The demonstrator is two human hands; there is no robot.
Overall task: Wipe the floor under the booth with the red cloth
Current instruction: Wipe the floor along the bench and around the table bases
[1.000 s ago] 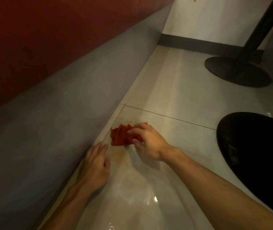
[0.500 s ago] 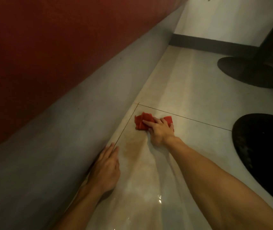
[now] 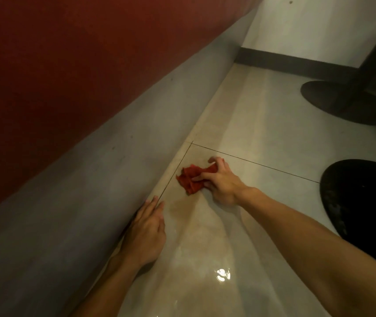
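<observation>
Along the left: red booth seat [image 3: 68, 65] above its grey base [image 3: 79, 179], meeting the floor [image 3: 251, 124] in one long edge.

Pressed flat on the floor against that edge: the left hand [image 3: 147, 234], straight-fingered and holding nothing. Likely planted there as a prop, to take body weight while leaning in low.

Just right of it, a faint brownish patch on the tile, probably the bit needing a rub.

Next, lying bunched on the floor near the base, just inside the corner made by two thin tile joints: the red cloth [image 3: 190, 178].

Gripped from the right by the right hand [image 3: 223, 184], fingers [image 3: 223, 167] curled into the folds, thumb pinching the near side. Crumpled small like that, seemingly, to bear down hard on one spot. Mid-wipe by the look of it.

At the right edge, a far table foot [image 3: 342, 104] and a near table foot [image 3: 365, 202], both dark and round, well apart from the cloth.
</observation>
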